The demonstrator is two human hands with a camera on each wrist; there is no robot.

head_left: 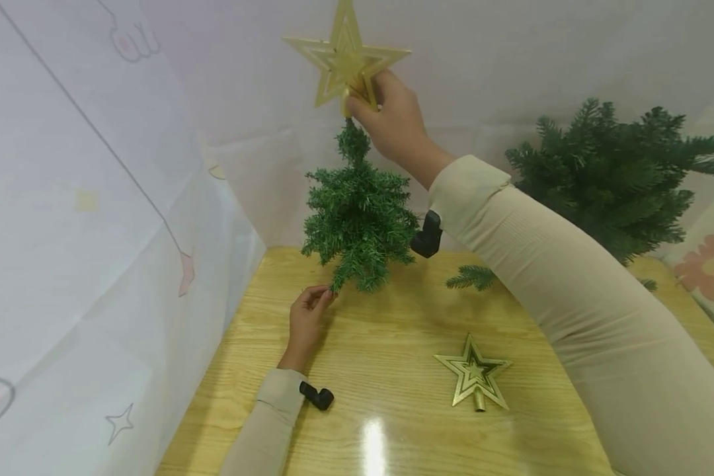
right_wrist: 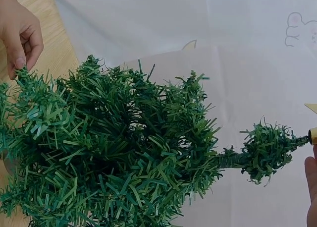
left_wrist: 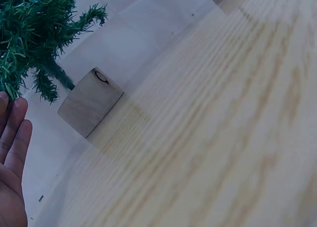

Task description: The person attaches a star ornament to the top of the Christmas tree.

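Note:
A small artificial Christmas tree (head_left: pixel 359 211) stands upright at the back of the table, its wooden block base (left_wrist: pixel 91 103) showing in the left wrist view. My right hand (head_left: pixel 395 119) grips a gold star tree topper (head_left: pixel 346 59) by its tube and lower points. The tube's mouth (right_wrist: pixel 313 136) is right at the tree's tip in the right wrist view. Down at the lower left of the tree, my left hand (head_left: pixel 309 317) pinches the end of a low branch (right_wrist: pixel 29 81) between thumb and fingers.
Another gold star topper (head_left: pixel 475 371) lies on the wooden table (head_left: pixel 393 344) at front right. A larger, darker green tree (head_left: pixel 607 178) stands at the back right, partly behind my right sleeve. Pale printed cloth walls (head_left: pixel 125 198) rise behind and to the left.

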